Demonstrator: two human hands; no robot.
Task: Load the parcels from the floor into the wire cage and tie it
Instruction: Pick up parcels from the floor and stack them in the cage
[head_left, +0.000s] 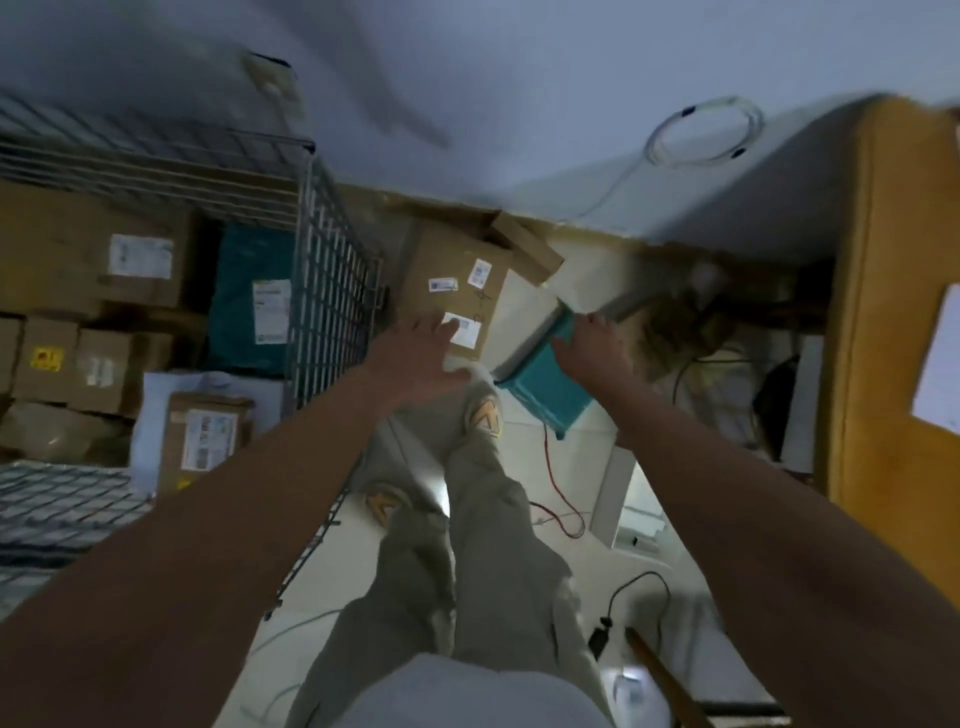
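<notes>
Both bare arms reach down and forward over the pale tiled floor (524, 431). The right hand (592, 351) sits at about one o'clock from the middle of the view, its fingers curled over the upper edge of a teal parcel (545, 387), which tilts down toward five o'clock with its lower corner near a red cable (558, 493). The grip looks closed on the parcel, though blur softens the fingertips.

The left hand (423, 358) is at twelve o'clock, palm down, fingers spread loosely and holding nothing. Its fingertips lie over the near edge of a brown cardboard box (457, 291) on the floor, by a white label; whether they touch the box I cannot tell.

Between the teal parcel and the cardboard box lies a flat white parcel (524, 312), its edge just beside the right hand.

The wire cage (332, 270) fills the nine and ten o'clock side. Inside it are stacked brown boxes (93, 249), a dark teal bag (249, 291) with a white label against the mesh wall, and a small labelled box (208, 441) on a white bag nearer seven o'clock.

The person's grey trousers (483, 519) and shoes show at six o'clock. A yellow-wood door (883, 312) stands at three o'clock, and a coiled white cable (701, 130) hangs on the wall at one o'clock.
</notes>
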